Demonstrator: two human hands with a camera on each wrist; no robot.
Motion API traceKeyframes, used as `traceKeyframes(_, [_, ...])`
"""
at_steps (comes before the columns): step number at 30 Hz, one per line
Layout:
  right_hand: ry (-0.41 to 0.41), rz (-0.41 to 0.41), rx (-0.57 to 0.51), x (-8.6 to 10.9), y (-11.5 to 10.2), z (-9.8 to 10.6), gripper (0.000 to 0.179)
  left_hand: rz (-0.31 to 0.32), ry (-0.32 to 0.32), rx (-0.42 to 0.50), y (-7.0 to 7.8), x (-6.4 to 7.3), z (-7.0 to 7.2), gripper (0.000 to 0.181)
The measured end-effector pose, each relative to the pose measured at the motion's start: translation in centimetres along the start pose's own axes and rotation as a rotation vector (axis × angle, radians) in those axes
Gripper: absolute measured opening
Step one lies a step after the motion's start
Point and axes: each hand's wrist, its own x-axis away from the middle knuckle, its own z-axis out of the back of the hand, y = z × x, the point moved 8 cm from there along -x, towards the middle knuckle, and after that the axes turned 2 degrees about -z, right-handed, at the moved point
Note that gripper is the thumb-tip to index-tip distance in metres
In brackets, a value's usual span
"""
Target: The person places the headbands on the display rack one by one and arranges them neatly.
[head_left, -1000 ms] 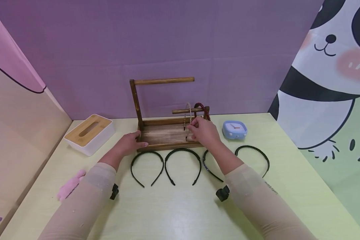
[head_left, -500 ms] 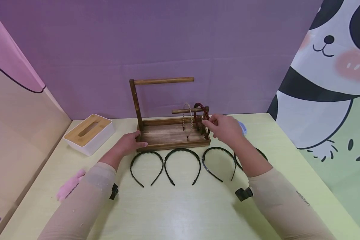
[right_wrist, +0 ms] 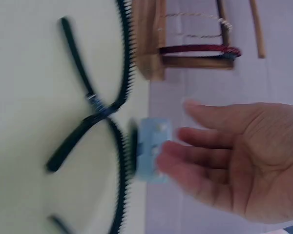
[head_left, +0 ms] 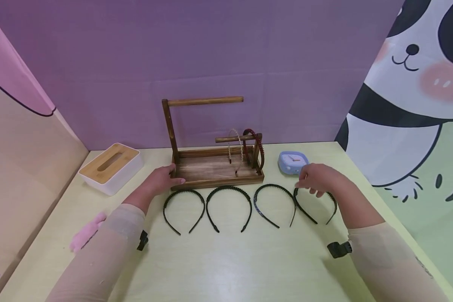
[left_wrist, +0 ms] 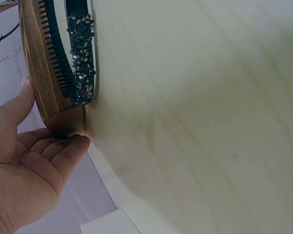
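My left hand (head_left: 160,180) holds the left end of a brown wooden rack (head_left: 219,183); in the left wrist view the thumb lies over its wall, with fingers at the outer corner. On the rack's short lower bar hang a dark red headband (head_left: 262,155) and a thin cream braided one (head_left: 235,131). A row of black toothed headbands lies in front: one at left (head_left: 184,191), another (head_left: 228,187), a third with blue glitter (head_left: 273,186). Over the rightmost black headband (head_left: 304,213) hovers my right hand (head_left: 321,179), fingers loosely bent, nothing in them.
A pale blue clock (head_left: 292,162) stands right of the rack, just behind the right hand. At the left are a white tissue box (head_left: 111,167) with a wooden lid and a pink plush toy (head_left: 87,233). The rack's long upper bar (head_left: 205,101) juts out above it.
My right hand has let go of the cream headband, now hanging on the lower bar, and moved right and toward me, above the rightmost black headband. The left hand has stayed put.
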Motion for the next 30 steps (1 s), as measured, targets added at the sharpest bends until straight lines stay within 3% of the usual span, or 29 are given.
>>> traceKeyframes(5, [-0.187, -0.052, 0.006, 0.2, 2.3, -3.6, 0.027, -0.003, 0.003, -0.008, 0.0, 0.0, 0.0, 0.083])
traceKeyframes(12, [-0.214, -0.070, -0.011, -0.2, 2.9, -5.9, 0.031, -0.009, 0.006, -0.009, 0.3, 0.2, 0.0, 0.082])
traceKeyframes(22, [-0.176, -0.056, -0.042, -0.4, 3.6, -5.4, 0.011, -0.011, 0.010, -0.007, 0.3, 0.1, 0.1, 0.082])
traceKeyframes(30, [-0.187, -0.065, -0.015, 0.9, 3.7, -3.8, 0.025, -0.008, 0.010, -0.010, 0.2, 0.0, 0.1, 0.082])
